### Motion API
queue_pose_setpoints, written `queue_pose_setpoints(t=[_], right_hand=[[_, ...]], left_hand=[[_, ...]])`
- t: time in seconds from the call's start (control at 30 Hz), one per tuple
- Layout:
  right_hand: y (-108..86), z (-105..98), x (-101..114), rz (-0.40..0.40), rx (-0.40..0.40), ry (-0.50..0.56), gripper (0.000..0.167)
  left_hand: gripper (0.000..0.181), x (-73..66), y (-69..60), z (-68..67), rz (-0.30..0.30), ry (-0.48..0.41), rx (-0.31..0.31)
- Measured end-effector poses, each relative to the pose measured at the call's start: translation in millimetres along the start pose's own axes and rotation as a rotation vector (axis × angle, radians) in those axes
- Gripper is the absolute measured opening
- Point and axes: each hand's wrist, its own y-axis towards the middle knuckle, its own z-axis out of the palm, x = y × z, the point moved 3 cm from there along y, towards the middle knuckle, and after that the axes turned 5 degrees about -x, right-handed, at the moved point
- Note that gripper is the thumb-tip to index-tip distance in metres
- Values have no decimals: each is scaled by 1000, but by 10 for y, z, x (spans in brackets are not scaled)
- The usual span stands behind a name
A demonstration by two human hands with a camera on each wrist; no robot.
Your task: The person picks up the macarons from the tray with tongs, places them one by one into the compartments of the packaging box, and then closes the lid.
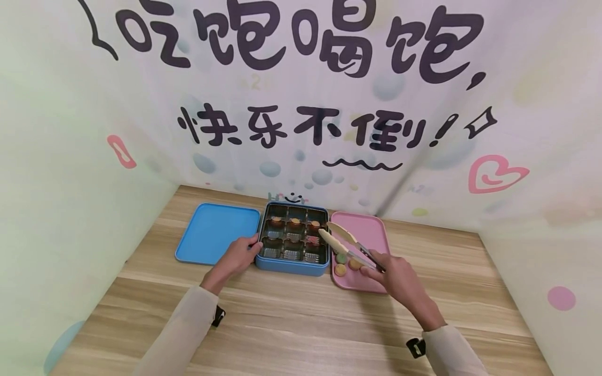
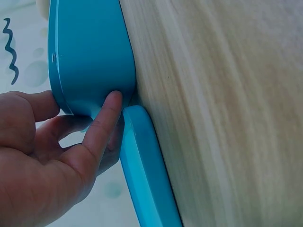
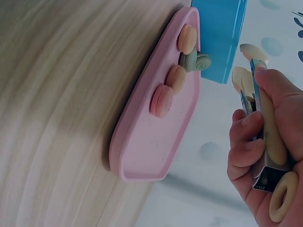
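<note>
A blue square tin box holds a dark divided insert. Small orange-brown round sweets sit in a row of its compartments; a reddish patch shows at the right. My left hand holds the tin at its left side, one fingertip on the rim and another low on the wall in the left wrist view. My right hand grips tongs with pale tips, which stand apart over the tin's right edge with nothing visible between them. Several macarons, pink, orange and green, lie on a pink tray.
A blue lid lies left of the tin, close to its side. The pink tray stands right of the tin on the wooden table. Behind rises a white printed wall, with side walls left and right.
</note>
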Motion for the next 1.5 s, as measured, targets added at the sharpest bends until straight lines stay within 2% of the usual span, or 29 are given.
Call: queue_pose_setpoints(t=[0.13, 0.37, 0.6, 0.73, 0.87, 1.03, 1.23, 1.5], right_hand=[[-5, -9, -84, 13, -11, 5, 24], [-34, -53, -253, 67, 10, -8, 51], [-76, -100, -380, 85, 134, 39, 47], [-99, -117, -384, 62, 195, 70, 38], [-111, -103, -376, 44, 224, 69, 35], [-117, -76, -392, 48, 214, 49, 33], [-136, -79, -401, 70, 207, 75, 40], [-106, -93, -404, 79, 172, 67, 40]], left_hand=[[53, 4, 2, 1, -7, 0, -1], [53, 26, 12, -7, -1, -2, 2], [54, 33, 12, -1, -13, -9, 9], [54, 29, 8, -4, -15, -5, 14], [54, 24, 4, -9, -17, 7, 11], [54, 27, 6, -5, -11, -4, 9], [54, 30, 12, 7, -1, -33, 9], [54, 35, 8, 1, -4, -17, 13]])
